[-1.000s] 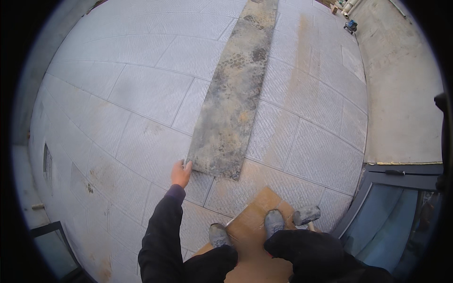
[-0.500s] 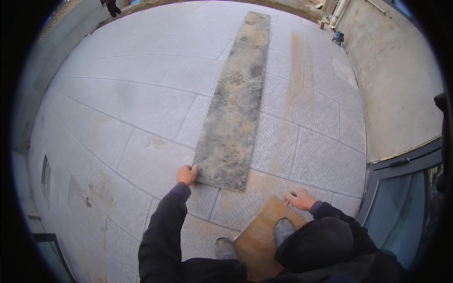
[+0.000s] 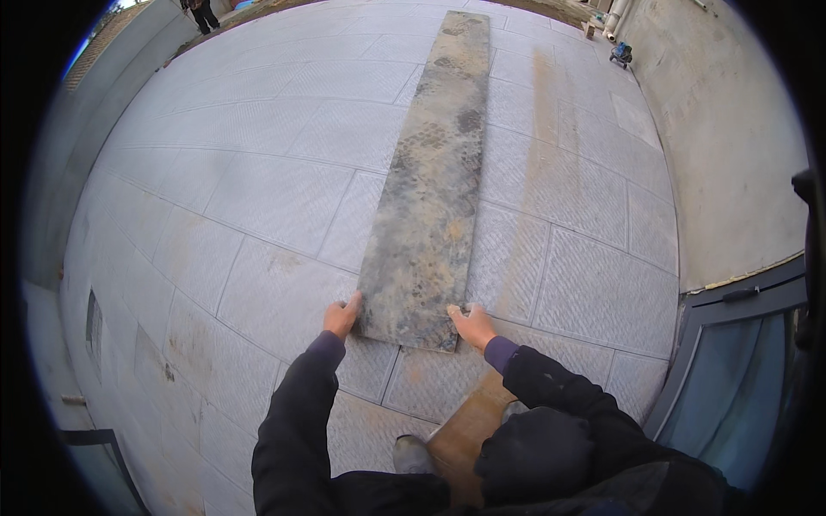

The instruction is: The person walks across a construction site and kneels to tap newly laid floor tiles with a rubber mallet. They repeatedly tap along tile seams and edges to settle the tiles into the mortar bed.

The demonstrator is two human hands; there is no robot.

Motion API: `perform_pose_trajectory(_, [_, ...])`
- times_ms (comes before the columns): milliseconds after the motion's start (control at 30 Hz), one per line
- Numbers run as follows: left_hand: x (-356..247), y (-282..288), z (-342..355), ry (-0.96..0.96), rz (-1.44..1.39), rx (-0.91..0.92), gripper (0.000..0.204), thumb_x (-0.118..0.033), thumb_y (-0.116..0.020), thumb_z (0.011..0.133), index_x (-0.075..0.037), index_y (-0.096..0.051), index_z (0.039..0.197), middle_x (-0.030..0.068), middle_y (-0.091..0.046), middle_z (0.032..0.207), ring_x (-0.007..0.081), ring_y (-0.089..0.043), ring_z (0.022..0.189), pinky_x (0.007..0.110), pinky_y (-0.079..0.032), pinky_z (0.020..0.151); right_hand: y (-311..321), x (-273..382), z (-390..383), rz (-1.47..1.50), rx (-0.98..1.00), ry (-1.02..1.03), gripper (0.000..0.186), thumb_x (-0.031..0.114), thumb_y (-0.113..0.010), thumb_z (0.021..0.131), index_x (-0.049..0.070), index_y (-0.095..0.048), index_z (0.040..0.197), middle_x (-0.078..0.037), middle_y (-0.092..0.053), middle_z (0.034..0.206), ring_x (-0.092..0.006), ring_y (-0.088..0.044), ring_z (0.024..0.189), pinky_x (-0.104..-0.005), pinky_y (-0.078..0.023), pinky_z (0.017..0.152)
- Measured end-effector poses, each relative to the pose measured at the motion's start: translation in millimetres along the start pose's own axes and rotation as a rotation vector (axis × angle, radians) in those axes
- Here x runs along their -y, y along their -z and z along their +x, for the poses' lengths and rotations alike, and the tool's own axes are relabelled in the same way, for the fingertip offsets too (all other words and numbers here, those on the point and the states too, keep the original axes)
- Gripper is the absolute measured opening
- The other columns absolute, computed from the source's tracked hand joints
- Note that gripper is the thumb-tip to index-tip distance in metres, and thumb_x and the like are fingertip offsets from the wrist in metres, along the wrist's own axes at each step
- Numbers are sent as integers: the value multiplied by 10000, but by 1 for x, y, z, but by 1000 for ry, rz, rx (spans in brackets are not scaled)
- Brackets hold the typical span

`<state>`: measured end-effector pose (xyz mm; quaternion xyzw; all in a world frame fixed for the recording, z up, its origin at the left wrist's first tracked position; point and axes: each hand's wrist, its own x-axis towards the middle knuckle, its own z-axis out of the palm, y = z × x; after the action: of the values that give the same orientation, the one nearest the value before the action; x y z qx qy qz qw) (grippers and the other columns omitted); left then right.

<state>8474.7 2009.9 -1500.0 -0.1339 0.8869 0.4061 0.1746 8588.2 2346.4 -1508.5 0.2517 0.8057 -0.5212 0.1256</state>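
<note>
A long, dirty grey plank [image 3: 430, 181] lies on the paved stone floor [image 3: 258, 189], running away from me. My left hand [image 3: 341, 317] grips the near left corner of the plank. My right hand [image 3: 471, 325] holds its near right corner. Both arms wear dark sleeves. Under my feet lies a brown board [image 3: 465, 430], partly hidden by my body.
A concrete wall [image 3: 731, 146] rises on the right, with a dark-framed glass panel [image 3: 731, 378] at its foot. A small blue tool [image 3: 619, 54] and pipes stand at the far right. Another person [image 3: 202, 13] stands far off at the top left.
My right hand rose from near the brown board and took hold of the plank's near right corner. My left hand stayed on the left corner. The hammer seen earlier is out of view.
</note>
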Motion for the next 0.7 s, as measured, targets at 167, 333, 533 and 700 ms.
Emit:
perform_pose_trajectory(167, [-71,-30,-31,130,-243,351,773,-737,-644,951,30,-734,950,36,-621,774,158,-563,630,341,-438,553,90,-17,16,316,79,-158,735,551,-654,1017,-132,-635,1291,-228,-728,1196,-273,-668,1136,-393,-506,993])
perform_pose_trajectory(333, [-147,-99,-80,178,-63,668,838,-787,-564,972,4,-768,1157,58,-678,853,160,-616,701,333,-454,577,166,-33,16,730,-209,-248,615,541,-624,1067,-61,-683,1180,-115,-661,1176,-172,-540,1123,-370,-414,1053])
perform_pose_trajectory(533, [-201,-168,-49,193,-645,546,765,-723,-579,1006,-12,-757,1223,86,-728,1030,175,-649,895,317,-503,766,201,-57,13,366,-516,-146,636,475,-625,1068,-75,-619,750,-44,-540,663,-164,-475,704,-422,-435,658])
perform_pose_trajectory(700, [-202,-229,-46,38,-716,116,614,-587,-664,1028,-19,-679,794,-2,-533,721,99,-465,709,345,-415,649,196,-89,-20,228,-554,-205,633,447,-636,1059,-81,-575,716,-106,-517,617,-164,-472,654,-444,-414,618])
